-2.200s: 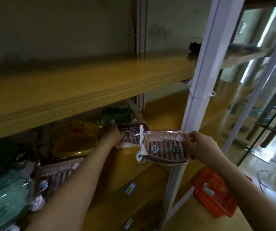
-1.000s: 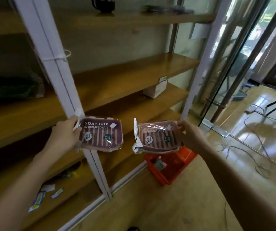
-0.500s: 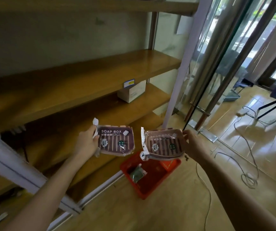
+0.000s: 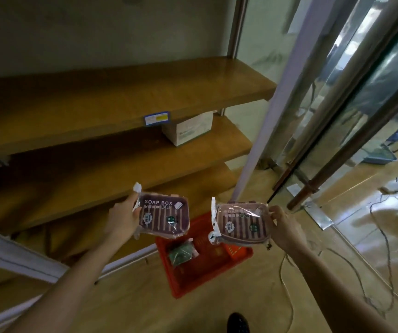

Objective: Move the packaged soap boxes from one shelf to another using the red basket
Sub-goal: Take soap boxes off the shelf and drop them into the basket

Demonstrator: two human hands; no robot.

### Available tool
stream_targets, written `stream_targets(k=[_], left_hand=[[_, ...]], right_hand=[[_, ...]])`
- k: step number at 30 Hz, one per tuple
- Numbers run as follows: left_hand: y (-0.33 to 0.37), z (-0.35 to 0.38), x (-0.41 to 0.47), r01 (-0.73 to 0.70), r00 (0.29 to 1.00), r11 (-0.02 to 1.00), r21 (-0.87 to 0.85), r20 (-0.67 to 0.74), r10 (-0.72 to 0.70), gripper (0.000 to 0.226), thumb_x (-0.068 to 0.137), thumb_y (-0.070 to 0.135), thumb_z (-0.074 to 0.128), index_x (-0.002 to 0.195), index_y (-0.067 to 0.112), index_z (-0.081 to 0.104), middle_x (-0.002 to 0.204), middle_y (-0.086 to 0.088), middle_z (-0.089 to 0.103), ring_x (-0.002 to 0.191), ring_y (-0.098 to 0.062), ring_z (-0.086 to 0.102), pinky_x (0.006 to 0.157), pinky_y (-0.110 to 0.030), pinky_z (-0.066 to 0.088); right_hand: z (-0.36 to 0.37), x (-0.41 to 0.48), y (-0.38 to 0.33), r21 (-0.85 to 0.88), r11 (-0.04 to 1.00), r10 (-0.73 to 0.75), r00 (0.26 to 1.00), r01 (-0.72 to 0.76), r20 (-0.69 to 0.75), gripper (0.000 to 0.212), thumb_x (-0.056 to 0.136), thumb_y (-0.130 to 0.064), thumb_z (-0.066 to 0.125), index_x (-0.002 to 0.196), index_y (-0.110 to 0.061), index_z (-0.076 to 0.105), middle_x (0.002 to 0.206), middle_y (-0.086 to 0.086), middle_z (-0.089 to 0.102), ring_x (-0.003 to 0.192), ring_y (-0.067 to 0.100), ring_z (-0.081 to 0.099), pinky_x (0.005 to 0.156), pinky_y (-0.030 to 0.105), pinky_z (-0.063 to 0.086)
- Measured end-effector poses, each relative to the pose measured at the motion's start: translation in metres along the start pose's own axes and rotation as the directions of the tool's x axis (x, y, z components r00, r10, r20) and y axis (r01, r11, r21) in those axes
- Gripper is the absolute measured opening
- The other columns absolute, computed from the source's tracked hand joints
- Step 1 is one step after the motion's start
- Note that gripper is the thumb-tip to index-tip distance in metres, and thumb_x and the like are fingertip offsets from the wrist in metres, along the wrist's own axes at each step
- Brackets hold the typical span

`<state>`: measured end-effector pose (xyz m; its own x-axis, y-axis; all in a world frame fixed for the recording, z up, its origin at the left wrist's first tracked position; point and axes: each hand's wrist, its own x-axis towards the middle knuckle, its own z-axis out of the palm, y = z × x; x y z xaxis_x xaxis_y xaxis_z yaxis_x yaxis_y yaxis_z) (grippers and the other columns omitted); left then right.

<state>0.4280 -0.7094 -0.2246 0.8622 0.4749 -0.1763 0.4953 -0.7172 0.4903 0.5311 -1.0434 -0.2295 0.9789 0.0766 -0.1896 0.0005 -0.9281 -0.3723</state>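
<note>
Two plastic-wrapped purple soap boxes, one (image 4: pixel 163 217) gripped in the left hand (image 4: pixel 121 216) and one (image 4: pixel 241 224) in the right hand (image 4: pixel 286 227), are held above the red plastic basket (image 4: pixel 217 275), where slippery wrapping could cause a missed drop.

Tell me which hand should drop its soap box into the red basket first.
Probably right. The right hand holds its soap box directly over the red basket; the left hand holds its own box nearer the shelf edge.

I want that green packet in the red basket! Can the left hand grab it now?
Probably not yet. The left hand is full with a purple soap box, held above the red basket. Nothing covers the green packet.
</note>
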Motion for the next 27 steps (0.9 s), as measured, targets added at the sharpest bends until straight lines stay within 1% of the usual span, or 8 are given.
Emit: stream_targets(k=[5, 8, 12, 15, 19, 23, 26, 27], left_hand=[[0.038, 0.043, 0.009, 0.131, 0.991, 0.991, 0.01, -0.023, -0.131, 0.034, 0.091, 0.015, 0.053, 0.124, 0.013, 0.046, 0.062, 0.006, 0.055, 0.045, -0.002, 0.055, 0.036, -0.015, 0.038], [0.051, 0.059, 0.022, 0.178, 0.984, 0.984, 0.03, -0.003, -0.178, 0.035, 0.091, 0.016, 0.053, 0.126, 0.014, 0.046, 0.063, 0.007, 0.055, 0.05, -0.004, 0.055, 0.044, -0.017, 0.043], [0.051, 0.09, 0.051, 0.183, 0.982, 0.982, 0.035, 0.035, -0.184, 0.043, 0.091, 0.019, 0.054, 0.132, 0.016, 0.042, 0.061, 0.006, 0.054, 0.049, -0.006, 0.054, 0.042, -0.014, 0.036], [0.035, 0.137, 0.08, 0.178, 0.983, 0.984, 0.002, 0.045, -0.178, 0.043, 0.092, 0.02, 0.052, 0.133, 0.012, 0.042, 0.064, 0.003, 0.058, 0.054, -0.013, 0.061, 0.048, -0.015, 0.042], [0.004, 0.224, 0.119, 0.175, 0.982, 0.985, 0.003, 0.073, -0.175, 0.051, 0.09, 0.017, 0.054, 0.138, 0.015, 0.036, 0.061, 0.006, 0.054, 0.048, -0.006, 0.055, 0.044, -0.015, 0.04], [-0.036, 0.319, 0.161, 0.158, 0.985, 0.986, 0.055, 0.059, -0.161, 0.043, 0.093, 0.022, 0.051, 0.134, 0.016, 0.042, 0.087, -0.008, 0.068, 0.055, -0.009, 0.054, 0.042, -0.017, 0.034], [-0.065, 0.384, 0.187, 0.12, 0.992, 0.991, 0.051, 0.04, -0.122, 0.027, 0.094, 0.02, 0.05, 0.12, 0.015, 0.05, 0.093, -0.01, 0.069, 0.074, -0.021, 0.065, 0.051, -0.021, 0.046], [-0.074, 0.404, 0.195, 0.105, 0.993, 0.993, 0.046, 0.041, -0.107, 0.023, 0.094, 0.02, 0.049, 0.116, 0.014, 0.051, 0.092, -0.01, 0.069, 0.077, -0.024, 0.067, 0.057, -0.028, 0.053]], right_hand=[[0.021, 0.075, 0.035, -0.078, 0.992, -0.088, 0.989, 0.097, 0.121, 0.042, 0.097, -0.048, 0.026, 0.119, -0.02, 0.046, 0.116, 0.006, 0.061, 0.098, 0.031, 0.06, 0.073, 0.036, 0.044], [0.044, 0.106, 0.05, -0.035, 0.996, -0.076, 0.982, 0.083, 0.172, 0.044, 0.097, -0.048, 0.026, 0.113, -0.015, 0.049, 0.113, 0.011, 0.061, 0.098, 0.033, 0.059, 0.071, 0.034, 0.041], [0.096, 0.14, 0.071, 0.057, 0.998, 0.021, 0.975, -0.035, 0.219, 0.046, 0.096, -0.047, 0.029, 0.115, -0.01, 0.048, 0.115, 0.016, 0.06, 0.1, 0.035, 0.059, 0.075, 0.036, 0.046], [0.153, 0.16, 0.091, 0.111, 0.988, 0.083, 0.968, -0.112, 0.236, 0.045, 0.097, -0.042, 0.03, 0.117, -0.006, 0.047, 0.116, 0.02, 0.059, 0.101, 0.037, 0.058, 0.072, 0.035, 0.041], [0.244, 0.186, 0.124, 0.241, 0.95, 0.142, 0.961, -0.2, 0.238, 0.045, 0.097, -0.04, 0.032, 0.117, -0.004, 0.049, 0.112, 0.019, 0.061, 0.098, 0.036, 0.06, 0.071, 0.033, 0.042], [0.359, 0.224, 0.169, 0.336, 0.868, 0.258, 0.91, -0.366, 0.323, 0.05, 0.092, -0.04, 0.031, 0.119, -0.003, 0.05, 0.116, 0.021, 0.06, 0.101, 0.036, 0.061, 0.084, 0.043, 0.051], [0.428, 0.247, 0.189, 0.335, 0.809, 0.36, 0.857, -0.484, 0.369, 0.044, 0.097, -0.033, 0.036, 0.124, 0.002, 0.041, 0.127, 0.024, 0.053, 0.114, 0.039, 0.053, 0.091, 0.042, 0.044], [0.448, 0.253, 0.193, 0.318, 0.806, 0.37, 0.844, -0.499, 0.388, 0.044, 0.097, -0.03, 0.039, 0.126, 0.003, 0.038, 0.13, 0.025, 0.05, 0.118, 0.04, 0.051, 0.094, 0.042, 0.041]])
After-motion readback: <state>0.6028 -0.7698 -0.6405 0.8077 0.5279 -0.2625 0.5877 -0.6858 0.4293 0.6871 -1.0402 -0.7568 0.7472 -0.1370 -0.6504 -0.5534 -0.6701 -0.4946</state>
